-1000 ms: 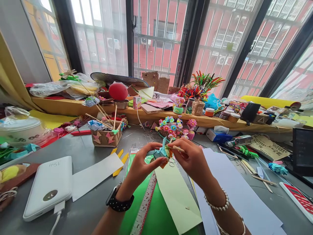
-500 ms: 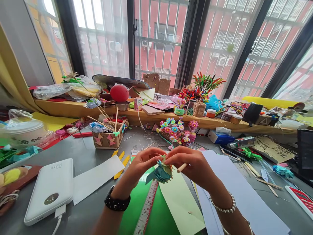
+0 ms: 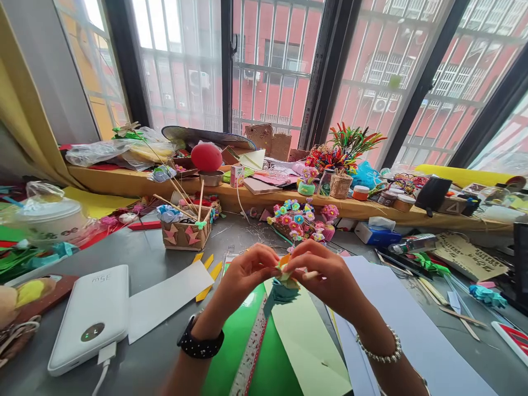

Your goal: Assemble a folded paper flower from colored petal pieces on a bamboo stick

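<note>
Between my hands, above the green mat [image 3: 231, 352], is a folded paper flower [image 3: 285, 291] with teal layers below and pale yellow and orange paper at its top. My left hand [image 3: 247, 273], with a black watch on its wrist, is closed in a pinch at the flower's upper left. The fingers of my right hand [image 3: 328, 273] pinch its upper right side. A light wooden stick [image 3: 312, 274] pokes out from under those right fingers, partly hidden by them. Beneath lie a pale green paper strip [image 3: 307, 341] and a patterned ruler [image 3: 250, 352].
White paper sheets [image 3: 412, 330] spread to the right. On the left lie a white power bank [image 3: 93, 313] with a cable, a white paper strip [image 3: 169, 300] and orange paper pieces [image 3: 214, 280]. Behind stand a decorated box [image 3: 185, 235] holding sticks and a bunch of small flowers [image 3: 295, 217].
The flower has turned in my hands, with its orange paper now showing at the top. My left fingers have shifted their pinch. The whole view has moved slightly, so things appear further right.
</note>
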A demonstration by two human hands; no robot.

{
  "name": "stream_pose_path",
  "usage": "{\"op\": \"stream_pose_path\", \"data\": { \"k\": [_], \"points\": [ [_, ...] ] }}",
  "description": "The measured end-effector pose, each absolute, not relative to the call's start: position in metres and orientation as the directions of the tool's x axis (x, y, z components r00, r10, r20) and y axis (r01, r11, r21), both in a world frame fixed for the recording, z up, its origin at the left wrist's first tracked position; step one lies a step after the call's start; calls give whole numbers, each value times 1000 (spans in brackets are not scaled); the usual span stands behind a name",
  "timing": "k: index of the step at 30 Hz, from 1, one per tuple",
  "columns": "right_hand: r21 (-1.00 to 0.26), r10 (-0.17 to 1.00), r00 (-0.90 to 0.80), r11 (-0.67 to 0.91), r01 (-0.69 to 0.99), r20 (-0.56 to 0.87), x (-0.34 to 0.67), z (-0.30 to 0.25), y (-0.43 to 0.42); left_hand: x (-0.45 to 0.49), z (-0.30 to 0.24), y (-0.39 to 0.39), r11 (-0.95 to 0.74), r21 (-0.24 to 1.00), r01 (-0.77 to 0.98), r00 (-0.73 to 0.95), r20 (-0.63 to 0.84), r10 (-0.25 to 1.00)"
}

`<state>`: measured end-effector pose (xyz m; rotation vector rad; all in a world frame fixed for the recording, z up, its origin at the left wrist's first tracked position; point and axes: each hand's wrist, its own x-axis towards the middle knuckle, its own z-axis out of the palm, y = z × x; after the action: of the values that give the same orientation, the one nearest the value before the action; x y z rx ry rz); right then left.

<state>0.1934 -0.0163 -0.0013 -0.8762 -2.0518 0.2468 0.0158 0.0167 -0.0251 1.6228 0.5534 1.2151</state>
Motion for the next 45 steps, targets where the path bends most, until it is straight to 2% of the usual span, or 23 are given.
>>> {"op": "stream_pose_path", "data": {
  "k": [4, 7, 11, 15, 19, 24, 29, 36, 45],
  "points": [
    [-495, 756, -260, 607, 622, 601, 196, 5, -18, 19, -28, 15, -548, 831, -96, 262, 552, 791],
    [-547, 792, -190, 552, 630, 580, 195, 9, -20, 21, -27, 12, -656, 753, 58, 161, 641, 750],
    [-589, 798, -134, 535, 606, 587, 190, 10, -22, 24, -26, 7, -783, 546, 299, 108, 795, 596],
    [-596, 791, -108, 536, 598, 602, 182, 5, -20, 28, -26, 3, -821, 403, 405, 118, 867, 484],
    [-608, 773, -82, 556, 567, 629, 177, 1, -19, 31, -27, 5, -847, 351, 400, 148, 887, 438],
    [-645, 786, -68, 550, 530, 614, 174, -1, -19, 30, -29, 7, -867, 343, 363, 123, 904, 409],
    [-728, 838, -11, 480, 490, 546, 173, -3, -18, 30, -30, 6, -882, 282, 379, 93, 936, 339],
    [-845, 896, 59, 390, 366, 439, 174, -7, -15, 32, -34, 3, -882, 248, 401, 98, 946, 311],
    [-937, 942, 122, 287, 198, 314, 172, -8, -15, 34, -37, 5, -875, 230, 425, 85, 953, 292]
  ]
}}
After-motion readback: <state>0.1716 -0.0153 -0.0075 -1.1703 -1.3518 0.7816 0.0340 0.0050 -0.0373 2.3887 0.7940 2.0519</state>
